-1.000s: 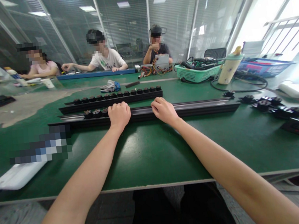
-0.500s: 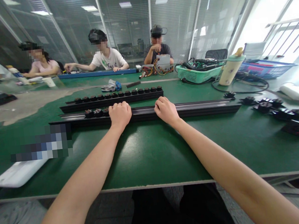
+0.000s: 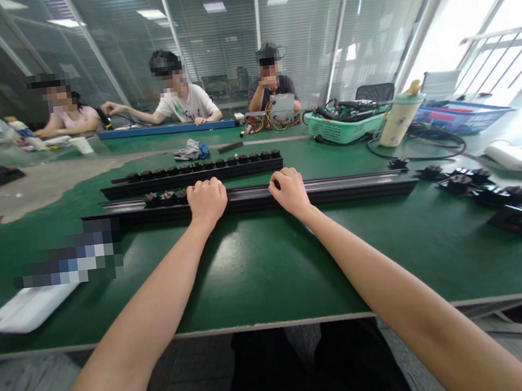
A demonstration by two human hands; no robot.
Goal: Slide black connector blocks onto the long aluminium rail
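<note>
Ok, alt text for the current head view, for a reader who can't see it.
The person's left hand and right hand are curled over a long black rail on a green table. Small parts sit along the rail beside the left hand; behind lies a second rail lined with similar parts. Co-workers sit across the table.

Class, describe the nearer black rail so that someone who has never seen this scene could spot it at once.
Start at the green table and find the left hand and right hand over its middle. Beneath them, the nearer rail runs crosswise. It is longer than the farther rail, which small black pieces line, and shows a silvery strip right of the hands.
</note>
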